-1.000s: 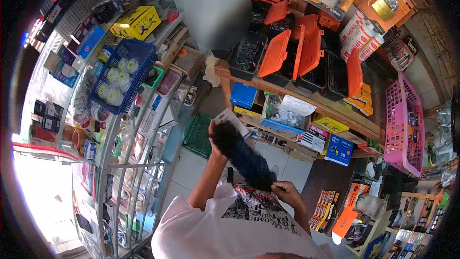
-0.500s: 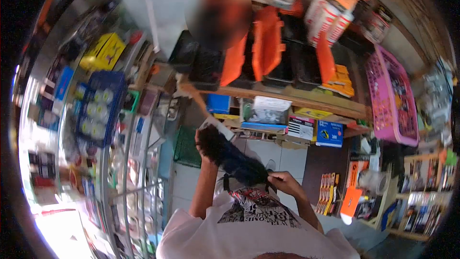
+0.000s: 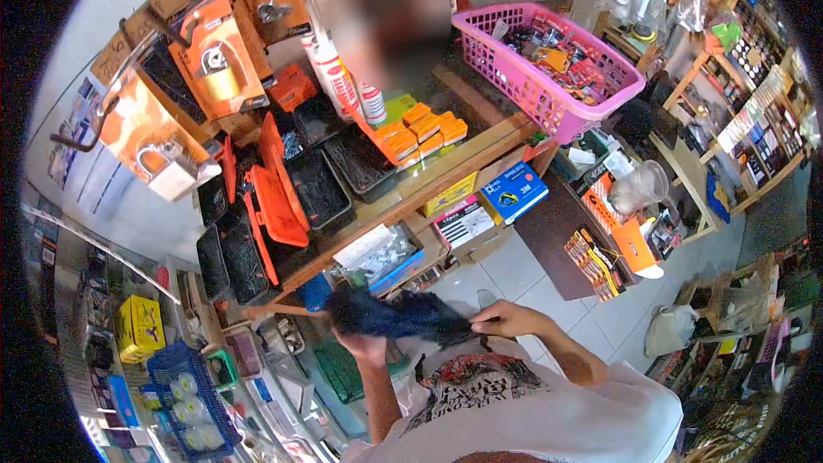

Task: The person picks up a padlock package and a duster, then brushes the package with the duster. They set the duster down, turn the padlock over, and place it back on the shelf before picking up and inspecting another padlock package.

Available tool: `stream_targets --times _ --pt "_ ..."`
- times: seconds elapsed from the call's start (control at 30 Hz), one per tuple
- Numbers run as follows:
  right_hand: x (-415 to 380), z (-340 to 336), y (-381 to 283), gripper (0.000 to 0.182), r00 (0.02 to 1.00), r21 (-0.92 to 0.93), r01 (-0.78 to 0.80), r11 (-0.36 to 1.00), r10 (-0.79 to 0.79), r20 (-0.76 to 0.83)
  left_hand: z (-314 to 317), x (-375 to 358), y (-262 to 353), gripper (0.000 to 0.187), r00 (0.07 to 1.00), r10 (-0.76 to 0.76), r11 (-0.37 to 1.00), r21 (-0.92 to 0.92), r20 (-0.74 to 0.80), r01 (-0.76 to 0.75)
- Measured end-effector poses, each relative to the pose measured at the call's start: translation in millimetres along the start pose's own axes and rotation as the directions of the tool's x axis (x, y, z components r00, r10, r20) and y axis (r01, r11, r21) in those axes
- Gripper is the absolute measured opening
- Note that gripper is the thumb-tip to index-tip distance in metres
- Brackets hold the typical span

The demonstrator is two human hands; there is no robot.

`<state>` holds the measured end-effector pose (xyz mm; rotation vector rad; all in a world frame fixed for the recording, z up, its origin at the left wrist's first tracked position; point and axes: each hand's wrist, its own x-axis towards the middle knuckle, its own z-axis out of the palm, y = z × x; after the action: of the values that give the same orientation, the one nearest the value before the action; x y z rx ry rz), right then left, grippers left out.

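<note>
A dark blue-black, fluffy bundle (image 3: 399,315), like a feather duster, lies across the front of my body, its kind not certain. My left hand (image 3: 364,347) grips its wide, shaggy end from below, with the fingers partly hidden behind the dark strands. At the narrow end on the right, my right hand (image 3: 506,321) is closed in a pinch. Beneath both hands is the printed white shirt (image 3: 549,407) I wear.
Ahead is a wooden shelf (image 3: 411,193) holding black bins (image 3: 317,189) with orange lids, small orange boxes (image 3: 420,133) and a pink basket (image 3: 549,90) of packets. Packaged padlocks (image 3: 214,60) hang at upper left. A blue crate (image 3: 184,403) stands at lower left. A blurred round patch covers the top middle.
My view has swung to the right, bringing the pink basket toward the middle. The dark bundle has gone from slanting to nearly level, still between both hands.
</note>
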<state>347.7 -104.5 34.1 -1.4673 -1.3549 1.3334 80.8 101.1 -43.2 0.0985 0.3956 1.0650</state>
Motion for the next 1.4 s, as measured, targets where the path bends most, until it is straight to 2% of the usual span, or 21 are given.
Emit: stream_targets --times 0.07,0.13,0.17,0.23,0.27,0.3,0.37,0.4,0.43,0.5,0.53,0.6,0.67,0.7,0.83,0.87,0.97,1.07,1.2,1.33,1.4 --pt "-17.7 -26.6 -27.5 0.029 0.999 0.144 -0.006 0.990 0.010 -0.030 -1.3 6.8 -5.7 0.057 0.999 -0.021 0.996 0.088 0.045 0.017" --pt "-36.8 -50.0 -40.4 0.035 0.987 0.294 -0.032 0.955 0.077 -0.144 -0.4 16.4 -6.4 0.056 0.978 0.069 0.774 0.608 0.198 -0.178" --pt "-45.1 -61.2 -51.6 0.035 0.961 0.277 -0.029 0.961 0.103 -0.256 12.3 10.2 -12.0 0.058 0.991 -0.129 0.991 -0.036 0.041 0.130" --pt "-56.2 -86.8 -75.5 0.030 0.899 0.347 -0.034 0.937 0.180 -0.400 21.2 3.5 -11.3 0.059 0.998 -0.053 0.998 -0.029 -0.028 0.052" --pt "-52.4 -97.1 -82.0 0.028 0.866 0.386 0.039 0.922 0.161 -0.473 23.6 1.4 -10.5 0.061 0.998 -0.012 1.000 -0.028 -0.062 0.010" --pt "-47.1 -108.8 -87.9 0.026 0.828 0.413 0.116 0.903 0.142 -0.542 25.8 -0.4 -9.3 0.060 1.000 0.001 0.999 -0.036 -0.017 -0.001" --pt "-25.8 -132.6 -84.1 0.021 0.695 0.238 0.168 0.957 0.056 -0.717 27.4 -7.1 -5.1 0.059 0.997 0.036 0.998 -0.050 0.062 -0.033" --pt "-16.3 -143.8 -90.5 0.028 0.662 0.261 0.130 0.957 0.112 -0.741 29.3 -10.1 -4.0 0.060 0.993 0.075 0.997 0.008 0.086 -0.076" --pt "-3.4 -161.2 -78.6 0.039 0.655 0.175 0.076 0.982 0.083 -0.751 31.1 -12.8 -2.8 0.060 0.992 0.085 0.996 0.027 0.088 -0.088" --pt "28.6 -193.9 -60.4 0.048 0.653 -0.003 0.180 0.984 -0.122 -0.748 36.0 -16.9 -2.3 0.060 0.990 0.110 0.991 0.071 0.092 -0.117" --pt "50.1 -214.0 -47.9 0.049 0.629 -0.315 0.182 0.932 -0.356 -0.691 38.3 -19.3 -3.4 0.059 0.994 0.103 0.994 0.041 0.038 -0.104" --pt "78.3 -243.4 -38.8 0.051 0.681 -0.612 0.039 0.790 -0.469 -0.562 42.6 -22.2 -4.8 0.058 0.995 0.102 0.993 0.066 0.006 -0.102" --pt "96.4 -254.0 -43.5 0.051 0.673 -0.703 -0.141 0.697 -0.454 -0.584 59.1 -29.1 -9.3 0.056 0.993 0.103 0.992 0.077 -0.056 -0.098" --pt "105.9 -257.7 -46.8 0.052 0.665 -0.738 -0.225 0.637 -0.453 -0.594 62.3 -30.7 -11.4 0.056 0.992 0.115 0.991 0.073 -0.046 -0.111" --pt "116.0 -264.5 -66.9 0.048 0.670 -0.728 -0.179 0.662 -0.460 -0.583 66.0 -32.9 -21.2 0.056 0.989 0.148 0.989 0.018 -0.031 -0.147" --pt "115.6 -260.3 -77.8 0.047 0.678 -0.680 -0.211 0.702 -0.396 -0.619 70.9 -35.7 -23.2 0.056 0.989 0.149 0.989 0.018 -0.013 -0.148" --pt "124.5 -272.0 -79.1 0.046 0.698 -0.724 -0.181 0.666 -0.432 -0.571 75.2 -38.0 -27.7 0.056 0.991 0.137 0.990 0.029 -0.005 -0.137" --pt "144.7 -281.8 -84.7 0.056 0.677 -0.723 -0.271 0.635 -0.408 -0.612 83.9 -35.1 -31.9 0.056 0.993 0.114 0.991 0.064 0.015 -0.115" --pt "157.2 -288.0 -86.7 0.053 0.665 -0.782 -0.245 0.573 -0.488 -0.566 115.8 -26.6 -38.1 0.058 0.995 0.087 0.989 0.118 0.052 -0.092" --pt "151.5 -274.6 -91.6 0.054 0.635 -0.735 -0.264 0.625 -0.461 -0.620 135.2 -21.1 -44.0 0.060 0.983 0.007 1.000 0.019 0.181 -0.011" --pt "141.8 -264.6 -100.3 0.053 0.544 -0.789 -0.243 0.564 -0.594 -0.592 146.2 -18.7 -47.0 0.062 0.989 -0.013 0.999 0.035 0.148 0.008"
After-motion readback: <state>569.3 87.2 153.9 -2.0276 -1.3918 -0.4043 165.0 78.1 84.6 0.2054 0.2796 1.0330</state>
